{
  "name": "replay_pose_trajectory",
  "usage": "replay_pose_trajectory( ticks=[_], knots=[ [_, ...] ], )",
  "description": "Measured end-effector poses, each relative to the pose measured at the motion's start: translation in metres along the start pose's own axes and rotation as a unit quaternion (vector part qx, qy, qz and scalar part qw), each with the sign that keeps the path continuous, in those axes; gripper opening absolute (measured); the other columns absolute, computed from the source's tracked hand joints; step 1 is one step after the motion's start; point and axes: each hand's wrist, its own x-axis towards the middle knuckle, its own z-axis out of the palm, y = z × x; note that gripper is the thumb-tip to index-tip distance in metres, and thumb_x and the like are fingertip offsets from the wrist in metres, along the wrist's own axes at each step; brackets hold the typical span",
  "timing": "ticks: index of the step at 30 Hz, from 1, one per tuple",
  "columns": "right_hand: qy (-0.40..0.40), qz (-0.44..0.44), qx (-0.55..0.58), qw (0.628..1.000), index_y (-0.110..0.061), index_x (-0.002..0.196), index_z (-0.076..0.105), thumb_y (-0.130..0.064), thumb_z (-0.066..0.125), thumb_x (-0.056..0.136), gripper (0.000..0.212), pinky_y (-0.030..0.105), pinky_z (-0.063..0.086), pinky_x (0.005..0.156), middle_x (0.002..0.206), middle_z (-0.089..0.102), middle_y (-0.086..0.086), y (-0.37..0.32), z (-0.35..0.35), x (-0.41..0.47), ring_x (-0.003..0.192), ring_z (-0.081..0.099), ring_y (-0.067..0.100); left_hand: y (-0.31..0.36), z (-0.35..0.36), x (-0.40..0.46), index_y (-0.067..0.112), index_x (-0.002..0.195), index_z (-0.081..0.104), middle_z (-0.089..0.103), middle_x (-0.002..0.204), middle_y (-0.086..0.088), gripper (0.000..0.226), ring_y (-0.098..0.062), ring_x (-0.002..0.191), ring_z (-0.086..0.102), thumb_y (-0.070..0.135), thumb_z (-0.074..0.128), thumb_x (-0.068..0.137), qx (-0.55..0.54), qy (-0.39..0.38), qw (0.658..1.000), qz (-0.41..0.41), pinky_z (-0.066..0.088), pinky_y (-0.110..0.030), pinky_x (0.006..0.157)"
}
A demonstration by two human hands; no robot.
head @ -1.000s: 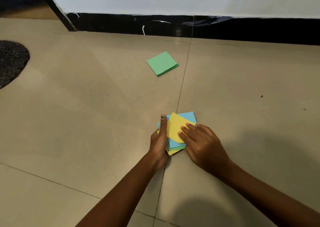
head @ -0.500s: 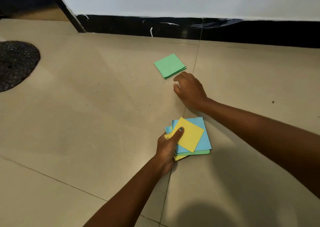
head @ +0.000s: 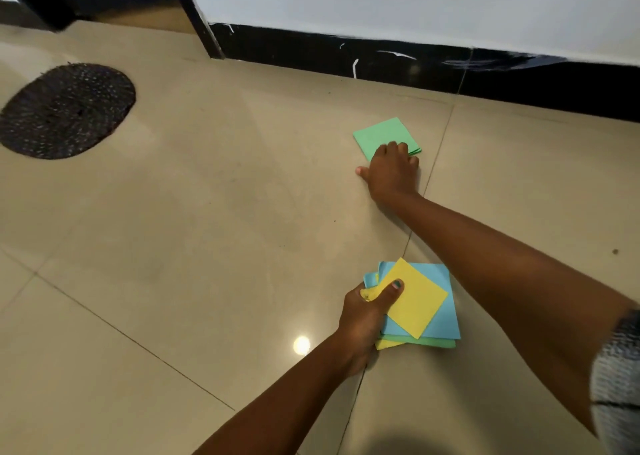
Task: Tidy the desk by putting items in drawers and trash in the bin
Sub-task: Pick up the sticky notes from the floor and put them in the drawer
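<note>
A stack of coloured paper squares (head: 429,305), yellow on top of blue, green and yellow ones, lies low on the beige tiled floor. My left hand (head: 367,316) grips the stack's left edge, thumb on the top yellow sheet. Farther away, near the wall, lies a small pile of green paper squares (head: 381,135). My right hand (head: 391,170) reaches out to it, fingers resting on its near edge, thumb spread on the floor to the left. The fingertips are hidden behind the knuckles.
A dark oval mat (head: 65,111) lies on the floor at the far left. A black skirting board (head: 346,59) runs under a white wall at the back. A dark door frame (head: 194,14) stands at the upper left.
My right hand left the coloured stack and reached forward onto the green pile. My left hand kept hold of the stack. The camera view shifted to the left.
</note>
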Motion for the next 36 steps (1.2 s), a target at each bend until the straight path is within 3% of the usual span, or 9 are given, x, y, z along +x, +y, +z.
replay_pose_trajectory(
  ticks=[4,10,13,16,21,24,27,32,36],
  knots=[
    [0.003,-0.035,-0.068,0.997,-0.002,0.123,0.051,-0.016,0.048,0.096,0.031,0.044,0.037,0.097,0.125,0.053,0.015,0.002,-0.009,0.005,0.119,0.042,0.029,0.0,0.0,0.001,0.01,0.108,0.064,0.069,0.109,-0.017,0.023,-0.03,0.096,0.067,0.02,0.066,0.087,-0.008,0.0,1.0,0.003,0.056,-0.041,0.081],
    [0.023,-0.14,-0.192,0.971,0.002,0.105,0.058,0.011,0.044,0.087,0.025,0.033,0.048,0.074,0.103,0.063,0.016,0.013,-0.014,-0.005,0.099,0.057,0.027,0.0,0.001,0.002,0.011,0.107,0.064,0.069,0.108,-0.016,0.022,-0.03,0.096,0.067,0.02,0.066,0.087,-0.004,0.005,1.0,0.008,0.056,-0.042,0.084],
    [0.016,-0.147,-0.157,0.976,0.002,0.105,0.057,0.011,0.047,0.086,0.023,0.034,0.049,0.072,0.104,0.063,0.018,0.025,-0.014,-0.008,0.095,0.06,0.029,0.001,0.001,0.002,0.011,0.108,0.064,0.069,0.109,-0.016,0.023,-0.033,0.099,0.067,0.021,0.066,0.087,-0.002,0.004,1.0,0.011,0.055,-0.045,0.086],
    [0.016,-0.095,-0.025,0.995,0.0,0.111,0.056,0.009,0.044,0.087,0.028,0.04,0.049,0.078,0.109,0.063,0.018,0.033,-0.02,-0.012,0.098,0.06,0.034,0.001,0.001,0.002,0.012,0.106,0.064,0.069,0.106,-0.014,0.021,-0.028,0.093,0.067,0.021,0.065,0.087,-0.002,0.002,1.0,0.012,0.056,-0.042,0.082],
    [0.186,-0.023,0.222,0.957,-0.009,0.12,0.061,0.002,0.043,0.09,0.037,0.038,0.053,0.077,0.115,0.066,0.01,0.045,-0.025,-0.068,0.101,0.063,0.031,0.0,0.0,0.004,0.012,0.104,0.064,0.069,0.105,-0.014,0.021,-0.03,0.094,0.066,0.023,0.068,0.086,-0.005,0.006,1.0,0.006,0.055,-0.046,0.086],
    [0.225,-0.068,0.217,0.948,-0.008,0.116,0.065,0.004,0.045,0.086,0.039,0.036,0.052,0.087,0.116,0.067,0.008,0.054,-0.028,-0.13,0.109,0.063,0.027,-0.001,0.001,0.006,0.014,0.099,0.066,0.07,0.102,-0.012,0.02,-0.028,0.093,0.067,0.025,0.071,0.084,0.004,0.017,1.0,0.017,0.055,-0.041,0.085],
    [0.259,-0.125,0.142,0.947,-0.005,0.113,0.067,-0.004,0.035,0.093,0.038,0.035,0.044,0.094,0.114,0.068,0.009,0.072,-0.029,-0.194,0.108,0.063,0.023,-0.002,0.003,0.005,0.009,0.103,0.066,0.071,0.101,-0.014,0.041,-0.03,0.092,0.068,0.033,0.075,0.071,-0.011,0.024,0.999,0.02,0.055,-0.041,0.084],
    [0.23,-0.164,0.05,0.958,-0.007,0.114,0.067,-0.005,0.027,0.095,0.044,0.037,0.041,0.094,0.12,0.065,0.009,0.1,-0.023,-0.249,0.111,0.061,0.024,-0.001,0.008,0.003,0.013,0.096,0.066,0.07,0.094,-0.016,0.012,-0.031,0.083,0.067,0.018,0.068,0.085,-0.065,0.041,0.997,-0.001,0.055,-0.048,0.081],
    [0.205,-0.184,0.012,0.961,-0.012,0.109,0.07,-0.01,0.038,0.095,0.035,0.038,0.041,0.086,0.119,0.065,0.008,0.096,-0.011,-0.257,0.107,0.064,0.027,-0.001,0.011,0.002,0.014,0.103,0.067,0.068,0.108,-0.02,0.018,-0.04,0.098,0.065,0.02,0.064,0.086,-0.072,0.044,0.996,-0.013,0.051,-0.057,0.088]
  ],
)
